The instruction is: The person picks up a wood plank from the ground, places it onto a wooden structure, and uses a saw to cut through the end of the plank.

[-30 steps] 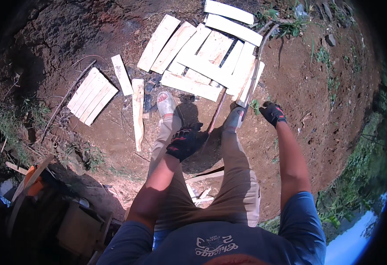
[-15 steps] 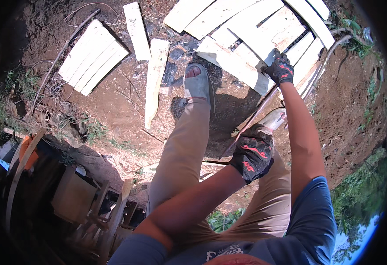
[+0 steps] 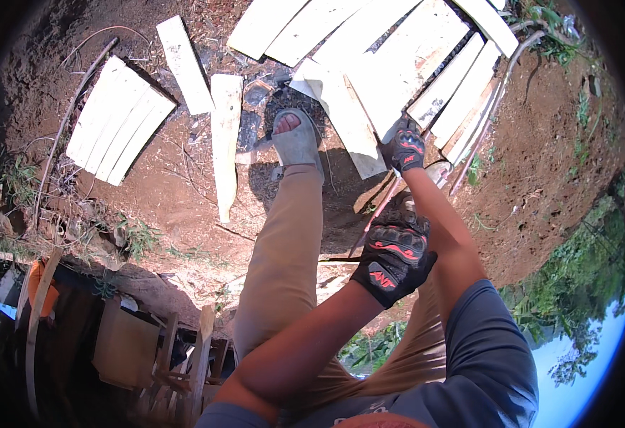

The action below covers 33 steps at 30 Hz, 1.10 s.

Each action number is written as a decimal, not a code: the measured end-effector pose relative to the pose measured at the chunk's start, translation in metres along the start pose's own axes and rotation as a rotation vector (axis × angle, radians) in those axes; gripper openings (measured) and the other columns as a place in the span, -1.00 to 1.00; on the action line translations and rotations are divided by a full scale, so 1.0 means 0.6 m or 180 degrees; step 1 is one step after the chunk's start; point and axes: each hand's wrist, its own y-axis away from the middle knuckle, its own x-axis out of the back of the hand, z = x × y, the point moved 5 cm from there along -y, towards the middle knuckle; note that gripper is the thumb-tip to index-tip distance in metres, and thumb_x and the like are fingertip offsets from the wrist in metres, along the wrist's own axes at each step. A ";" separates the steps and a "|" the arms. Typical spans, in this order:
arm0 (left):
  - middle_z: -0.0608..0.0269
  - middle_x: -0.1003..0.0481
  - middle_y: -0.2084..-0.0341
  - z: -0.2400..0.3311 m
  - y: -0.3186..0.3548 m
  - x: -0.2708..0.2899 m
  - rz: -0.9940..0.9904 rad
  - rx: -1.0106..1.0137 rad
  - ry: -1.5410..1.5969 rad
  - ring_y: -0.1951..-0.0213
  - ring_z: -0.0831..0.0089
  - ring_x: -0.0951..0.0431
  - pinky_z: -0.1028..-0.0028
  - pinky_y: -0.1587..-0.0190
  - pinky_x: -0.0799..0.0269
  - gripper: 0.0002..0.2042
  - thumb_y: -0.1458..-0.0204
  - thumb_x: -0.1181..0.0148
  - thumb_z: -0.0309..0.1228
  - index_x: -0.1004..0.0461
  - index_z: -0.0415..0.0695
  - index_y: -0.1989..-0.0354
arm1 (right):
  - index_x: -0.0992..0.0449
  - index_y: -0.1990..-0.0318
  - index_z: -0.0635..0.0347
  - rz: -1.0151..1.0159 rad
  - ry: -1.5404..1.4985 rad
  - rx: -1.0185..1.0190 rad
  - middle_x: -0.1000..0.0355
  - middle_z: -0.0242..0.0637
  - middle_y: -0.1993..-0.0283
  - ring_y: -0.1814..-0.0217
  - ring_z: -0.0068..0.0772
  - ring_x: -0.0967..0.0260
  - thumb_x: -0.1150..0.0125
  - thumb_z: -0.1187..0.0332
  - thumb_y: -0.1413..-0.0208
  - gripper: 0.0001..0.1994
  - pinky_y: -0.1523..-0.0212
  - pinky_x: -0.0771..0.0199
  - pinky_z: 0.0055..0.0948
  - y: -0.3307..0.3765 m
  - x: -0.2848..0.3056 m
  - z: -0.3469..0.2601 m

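Both my hands wear black gloves with red markings. My right hand (image 3: 406, 146), farther out, is closed on the near end of a pale wooden board (image 3: 392, 89). This board lies among other boards and overlaps a shorter board (image 3: 348, 121) on its left. My left hand (image 3: 396, 260) is curled into a fist above my right leg. Whatever it holds, if anything, is hidden by the glove. A thin reddish-brown stick (image 3: 381, 207) runs slantwise between the two hands; I cannot tell whether either touches it.
Several pale boards (image 3: 119, 121) lie in a group at left, with two single boards (image 3: 224, 146) nearer the middle. My sandaled left foot (image 3: 296, 139) stands on brown soil beside the boards. Wooden posts (image 3: 202, 357) rise at lower left. A branch (image 3: 498, 107) borders the boards at right.
My right hand has drawn nearer to me and left, with the board's end, and gaps between boards look different. The whole view has shifted. My left hand remains closed.
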 end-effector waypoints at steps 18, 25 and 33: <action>-0.09 -0.54 -0.03 0.012 -0.050 -0.010 -0.0630 0.0019 -0.0453 -0.04 0.00 -0.60 0.03 -0.09 -0.51 -0.43 -0.13 -0.33 -0.06 -0.44 -0.21 -0.19 | -0.42 -0.32 0.41 0.0011 -0.1524 -0.2612 -0.44 0.13 -0.36 -0.35 0.10 -0.47 -0.21 -0.56 0.05 0.12 -0.31 -0.47 -0.09 -0.206 0.032 0.202; -0.05 -0.57 0.23 0.022 -0.048 0.019 -0.0059 -0.0113 -0.0201 0.10 -0.01 -0.60 0.03 -0.05 -0.48 -0.51 -0.06 -0.34 -0.12 -0.52 -0.25 -0.02 | 0.11 -0.60 0.42 -0.0202 -0.1363 -0.2172 -0.32 0.25 -0.42 -0.48 0.15 -0.30 -0.25 -0.57 0.12 0.39 -0.40 -0.38 -0.01 -0.151 0.059 0.108; -0.11 -0.57 0.17 0.008 -0.041 0.024 -0.0166 0.0022 -0.0466 0.08 -0.01 -0.61 0.08 -0.02 -0.50 -0.58 -0.06 -0.24 -0.26 -0.52 -0.30 -0.03 | -0.06 -0.51 0.57 0.0490 -0.2467 -0.2097 -0.14 0.29 -0.54 -0.59 0.15 -0.14 -0.40 -0.50 0.21 0.38 -0.56 -0.16 -0.12 -0.161 0.088 -0.019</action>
